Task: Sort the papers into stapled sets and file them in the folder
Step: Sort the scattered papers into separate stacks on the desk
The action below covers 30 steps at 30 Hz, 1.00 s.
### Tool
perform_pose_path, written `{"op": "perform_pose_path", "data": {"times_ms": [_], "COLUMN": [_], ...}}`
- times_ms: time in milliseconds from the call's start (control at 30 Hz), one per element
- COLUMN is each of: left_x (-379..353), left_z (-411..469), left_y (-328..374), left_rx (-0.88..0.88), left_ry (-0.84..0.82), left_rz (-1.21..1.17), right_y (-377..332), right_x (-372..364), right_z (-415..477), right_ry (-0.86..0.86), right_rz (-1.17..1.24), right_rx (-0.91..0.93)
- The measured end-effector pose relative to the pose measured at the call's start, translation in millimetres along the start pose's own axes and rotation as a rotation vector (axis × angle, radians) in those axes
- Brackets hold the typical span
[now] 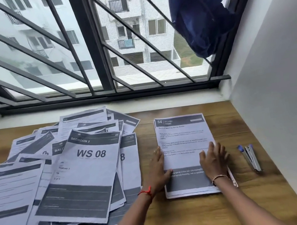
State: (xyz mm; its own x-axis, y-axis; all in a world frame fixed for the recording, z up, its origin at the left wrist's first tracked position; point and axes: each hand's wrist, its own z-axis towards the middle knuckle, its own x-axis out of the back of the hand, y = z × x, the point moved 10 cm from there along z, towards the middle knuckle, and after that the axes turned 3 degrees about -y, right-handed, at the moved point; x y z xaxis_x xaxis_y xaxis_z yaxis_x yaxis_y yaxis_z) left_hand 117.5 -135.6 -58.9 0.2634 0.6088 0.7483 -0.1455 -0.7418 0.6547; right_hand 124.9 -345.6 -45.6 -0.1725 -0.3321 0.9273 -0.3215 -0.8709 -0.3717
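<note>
**Both hands flat on the small stack**

The neat stack of papers [183,138] lies on the wooden table [195,217] under both hands. Its top sheet is headed "34 KITCHEN", and that heading sits beyond the fingertips, toward the window.

The left hand [159,169] lies along the stack's left edge. Its fingers are straight and close together, and the thumb reaches across onto the sheet. It presses and grips nothing. The right hand [214,160] lies palm down on the right part of the same sheet. Its fingers are slightly spread and point toward the window, resting flat with nothing held.

Left of the left hand's fingers, just beside them, a loose pile of papers [40,183] spreads out, with sheets overlapping at all angles. The sheet marked "WS 08" [87,169] lies on top of it.

Right of the right hand's fingers, near but not touching, a stapler [251,157] lies on the bare wood.

A red thread [146,192] circles the left wrist and a thin bracelet [219,178] the right. Far beyond the fingertips, a blue cloth [201,14] hangs by the barred window [97,43].
</note>
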Motion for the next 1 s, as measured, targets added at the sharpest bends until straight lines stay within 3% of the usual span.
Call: {"op": "perform_pose_path", "data": {"times_ms": [167,400,567,633,767,1000], "left_x": [36.4,117.3,166.5,184.3,214.8,227.8], "left_z": [-6.2,-36.5,-57.5,-66.5,-85.2,-105.8], "left_y": [-12.2,-70.9,-125.0,-147.5,-191.1,-241.6], "left_rx": [-0.028,0.017,0.097,0.13,0.21,0.383], "left_ry": [0.066,0.285,0.35,0.379,0.458,0.449], "left_rz": [-0.054,-0.064,-0.03,-0.03,-0.058,-0.056], "right_y": [-42.6,-137.7,-205.6,-229.7,-262.5,-270.9], "right_x": [-10.9,-19.9,-54.4,-59.1,-64.6,-100.4], "right_z": [-0.9,-20.3,-44.7,-56.4,-77.3,-102.3], "right_ry": [-0.054,-0.098,-0.285,-0.265,-0.26,-0.372], "right_rz": [0.006,0.166,0.006,0.018,0.126,0.133], "right_rx": [0.077,0.229,0.351,0.398,0.372,0.12]}}
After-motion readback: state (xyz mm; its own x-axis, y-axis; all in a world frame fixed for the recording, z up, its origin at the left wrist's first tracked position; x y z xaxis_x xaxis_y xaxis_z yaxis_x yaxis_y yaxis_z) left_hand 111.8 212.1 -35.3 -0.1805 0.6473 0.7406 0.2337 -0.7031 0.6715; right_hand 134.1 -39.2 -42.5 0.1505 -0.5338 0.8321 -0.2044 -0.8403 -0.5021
